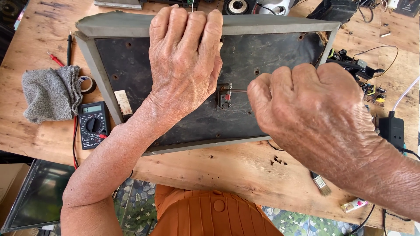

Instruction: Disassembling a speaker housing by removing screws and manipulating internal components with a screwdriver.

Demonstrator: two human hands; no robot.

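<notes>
Our left hand lies palm-down on the dark back panel of a grey wooden cabinet, fingers curled over the far top edge and closed on that rim, bracing the box against the workbench. Our right hand is a closed fist around a thin tool; only a slim shaft shows past the knuckles, and we judge it a screwdriver, though the handle is hidden. Its tip points at the small terminal block near the middle of the panel; whether it touches we cannot tell. The hands are apart, one on each side of that block. The cabinet lies face-down across the middle of the bench, panel upward, long side toward us. Handling notes, judged from appearance: the box looks stiff and fairly heavy, its frame thick, so the solid rim is the place to grip. The panel looks thin, worn and scuffed, frayed at the far right corner, so we would not press or lever on it. The terminal block looks small and brittle. Outward: a digital multimeter with red and black leads sits left of the cabinet, a grey cloth beside it, a tape roll between. A small brush lies near the front edge, loose electronic parts at right.
</notes>
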